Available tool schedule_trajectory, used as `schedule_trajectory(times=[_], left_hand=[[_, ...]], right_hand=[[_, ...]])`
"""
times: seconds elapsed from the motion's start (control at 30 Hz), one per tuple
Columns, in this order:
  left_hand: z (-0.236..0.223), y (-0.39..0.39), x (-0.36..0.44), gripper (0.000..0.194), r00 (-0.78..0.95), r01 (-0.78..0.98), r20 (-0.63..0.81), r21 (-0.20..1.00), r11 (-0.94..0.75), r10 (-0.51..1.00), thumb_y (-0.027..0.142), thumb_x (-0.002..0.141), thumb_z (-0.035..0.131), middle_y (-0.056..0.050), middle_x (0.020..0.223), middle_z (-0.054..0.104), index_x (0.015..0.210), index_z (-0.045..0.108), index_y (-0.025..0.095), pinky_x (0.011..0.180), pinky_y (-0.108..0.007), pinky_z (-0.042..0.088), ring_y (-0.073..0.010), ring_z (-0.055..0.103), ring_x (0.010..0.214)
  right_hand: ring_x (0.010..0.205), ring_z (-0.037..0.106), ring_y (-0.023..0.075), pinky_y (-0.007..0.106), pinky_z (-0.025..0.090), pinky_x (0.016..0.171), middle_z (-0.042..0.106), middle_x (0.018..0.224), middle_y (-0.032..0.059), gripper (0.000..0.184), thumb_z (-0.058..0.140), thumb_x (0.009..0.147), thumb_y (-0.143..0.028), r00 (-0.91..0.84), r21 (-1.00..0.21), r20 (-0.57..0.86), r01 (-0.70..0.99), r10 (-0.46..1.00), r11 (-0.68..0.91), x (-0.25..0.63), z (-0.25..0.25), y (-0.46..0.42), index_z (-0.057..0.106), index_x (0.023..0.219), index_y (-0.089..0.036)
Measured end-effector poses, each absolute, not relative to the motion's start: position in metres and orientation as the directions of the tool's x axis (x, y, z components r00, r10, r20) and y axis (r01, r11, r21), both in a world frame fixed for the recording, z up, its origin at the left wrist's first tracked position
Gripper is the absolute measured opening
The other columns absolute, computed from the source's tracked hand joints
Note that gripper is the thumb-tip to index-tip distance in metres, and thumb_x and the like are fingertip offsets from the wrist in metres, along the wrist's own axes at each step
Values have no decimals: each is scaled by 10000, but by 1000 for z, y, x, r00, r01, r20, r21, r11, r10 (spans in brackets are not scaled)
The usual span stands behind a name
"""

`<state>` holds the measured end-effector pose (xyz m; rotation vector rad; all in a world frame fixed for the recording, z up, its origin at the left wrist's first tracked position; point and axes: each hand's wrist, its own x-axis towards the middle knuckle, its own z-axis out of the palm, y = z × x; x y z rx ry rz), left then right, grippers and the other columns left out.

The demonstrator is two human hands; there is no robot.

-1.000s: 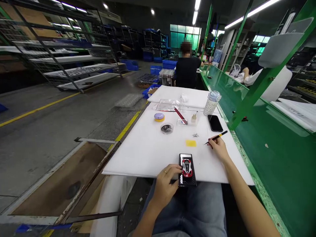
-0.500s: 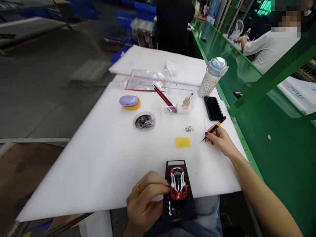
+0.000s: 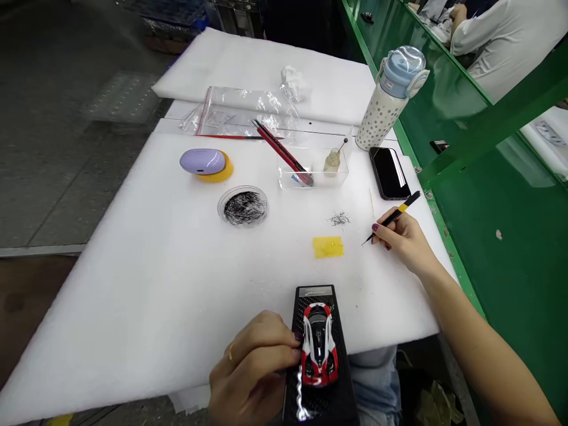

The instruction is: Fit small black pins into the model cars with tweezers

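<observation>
At the table's near edge, my left hand (image 3: 252, 367) is closed on the left side of a black display base (image 3: 296, 384). A red, white and black model car (image 3: 319, 346) sits on that base. Over to the right, my right hand (image 3: 406, 239) pinches black tweezers (image 3: 403, 207) with a yellow band. Their thin tip points down and left, close to the white table surface; whether it grips a tiny piece I cannot tell. Left of the tip lie a yellow piece of tape (image 3: 328, 247) and a small pile of fine dark slivers (image 3: 339, 219).
A round dish (image 3: 244, 207) holds many black slivers. Behind it are a purple case (image 3: 203, 161), a clear tray (image 3: 288, 180) with red-and-black tweezers and a small bottle (image 3: 332, 163), and a plastic bag (image 3: 248, 112). A phone (image 3: 389, 173) and tumbler (image 3: 382, 112) stand near the green partition (image 3: 510, 236).
The head view has tilted down and moved closer to the table. Both hands keep their holds on the base and the tweezers; the tweezers have barely moved over the table.
</observation>
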<state>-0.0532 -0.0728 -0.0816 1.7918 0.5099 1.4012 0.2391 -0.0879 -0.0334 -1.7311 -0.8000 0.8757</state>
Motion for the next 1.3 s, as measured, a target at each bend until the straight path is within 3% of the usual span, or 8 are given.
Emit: schedule_trajectory(times=[0.17, 0.4, 0.77, 1.0, 1.17, 1.3], left_hand=[[-73, -72, -49, 29, 327, -227, 610, 792, -567, 721, 164, 950, 670, -35, 828, 648, 945, 656, 140, 604, -302, 456, -135, 583, 713], [-70, -67, -48, 427, 445, -116, 601, 774, -622, 664, 314, 976, 667, -40, 867, 583, 1348, 621, 108, 721, -321, 441, -161, 522, 840], [-68, -65, -47, 409, 502, -62, 583, 761, -645, 639, 307, 1020, 592, -38, 904, 576, 1373, 595, 100, 748, -311, 436, -152, 500, 864], [-70, -66, -46, 396, 459, -92, 592, 774, -627, 663, 306, 1001, 631, -32, 895, 600, 1349, 600, 120, 746, -320, 454, -156, 518, 863], [-75, -69, -47, 259, 364, -171, 626, 773, -611, 690, 230, 955, 690, -44, 926, 645, 1171, 629, 100, 714, -340, 430, -157, 549, 834], [-74, -69, -48, 193, 357, -148, 631, 766, -625, 689, 245, 960, 678, -44, 910, 645, 1096, 650, 112, 693, -346, 435, -162, 571, 814]], right_hand=[[479, 546, 104, 229, 396, 437, 700, 593, 17, 333, 870, 760, -422, 431, -989, -144, -103, 891, -110, 216, -29, -103, 623, 744, -200], [602, 620, 97, 192, 439, 477, 718, 702, -16, 108, 758, 911, -240, 322, -977, 16, -198, 947, 83, 165, -23, -124, 656, 875, -239], [679, 661, 79, 161, 491, 549, 714, 733, -18, 94, 738, 918, -154, 273, -934, 38, -333, 961, 132, 143, -23, -119, 683, 906, -230], [650, 659, 94, 178, 463, 504, 720, 718, -16, 99, 745, 913, -176, 328, -956, 58, -253, 943, 148, 149, -23, -122, 671, 891, -238], [648, 669, 122, 218, 469, 510, 729, 703, 2, 186, 815, 838, -192, 457, -994, 100, 16, 884, 105, 175, -26, -109, 661, 737, -220], [640, 653, 148, 270, 485, 541, 728, 700, 25, 251, 874, 758, -303, 502, -983, 94, 182, 860, 1, 187, -35, -99, 657, 670, -214]])
